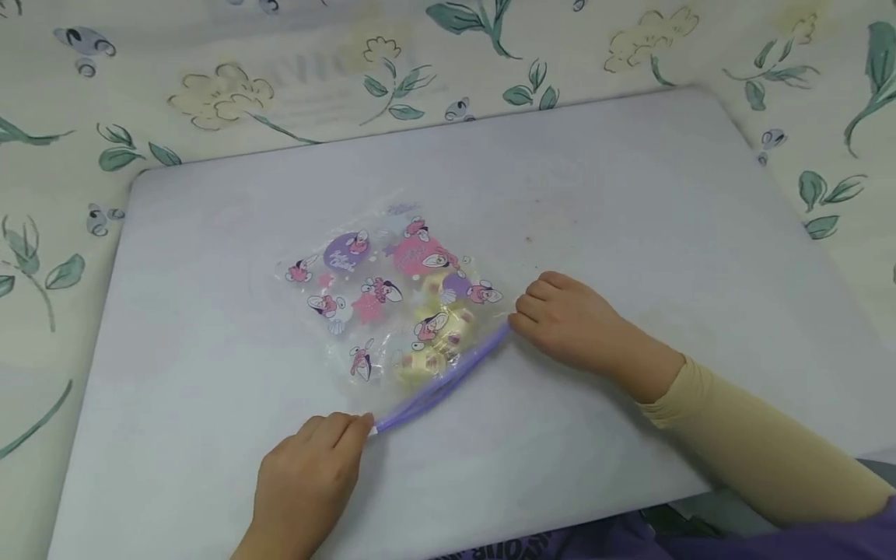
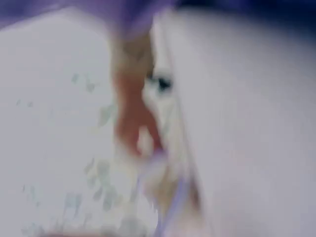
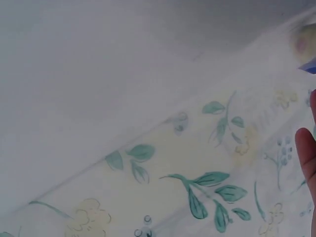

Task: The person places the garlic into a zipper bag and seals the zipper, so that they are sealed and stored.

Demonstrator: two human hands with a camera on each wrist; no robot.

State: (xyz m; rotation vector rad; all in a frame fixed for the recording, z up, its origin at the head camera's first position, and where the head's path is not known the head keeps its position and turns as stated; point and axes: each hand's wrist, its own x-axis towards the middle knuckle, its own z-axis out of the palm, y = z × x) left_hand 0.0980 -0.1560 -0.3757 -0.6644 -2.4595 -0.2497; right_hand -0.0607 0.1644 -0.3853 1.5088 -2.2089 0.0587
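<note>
A see-through zip bag [image 1: 369,305] printed with pink and purple cartoon pictures lies on the white board. Several pale yellow pieces [image 1: 448,327] show through its plastic near the mouth. Along that mouth runs a purple zip strip [image 1: 448,383], its two edges bowed slightly apart in the middle. My left hand [image 1: 308,474] pinches the near left end, where a small white bit shows at the fingertips. At the far right end my right hand [image 1: 570,323] grips the corner with curled fingers. The left wrist view is blurred; purple lines of the strip [image 2: 173,210] appear below the right hand [image 2: 136,121].
The white board [image 1: 210,233] sits on a flower-patterned cloth [image 1: 42,194]. A few tiny specks [image 1: 528,239] dot the board beyond the right hand. Purple clothing [image 1: 595,537] borders the board's near edge.
</note>
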